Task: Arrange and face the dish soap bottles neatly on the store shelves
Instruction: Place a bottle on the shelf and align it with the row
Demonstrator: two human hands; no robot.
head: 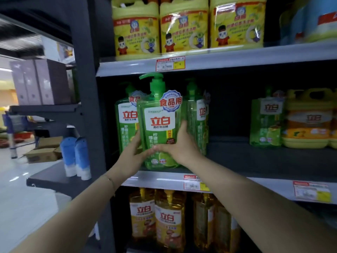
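Note:
A green pump bottle of dish soap (159,114) stands at the front edge of the middle shelf (255,157), label facing me. My left hand (132,152) grips its lower left side and my right hand (179,145) grips its lower right side, thumbs meeting across the front. Another green bottle (125,117) stands behind it on the left, and a third green bottle (197,115) on the right is turned partly sideways. Further right stand a green bottle pack (267,121) and a yellow jug (308,117).
Yellow jugs (184,26) fill the top shelf. Amber pump bottles (169,220) line the bottom shelf. A dark upright post (85,88) bounds the bay on the left; beyond it are blue-and-white tubes (75,156), grey boxes (42,81) and cardboard boxes (45,150).

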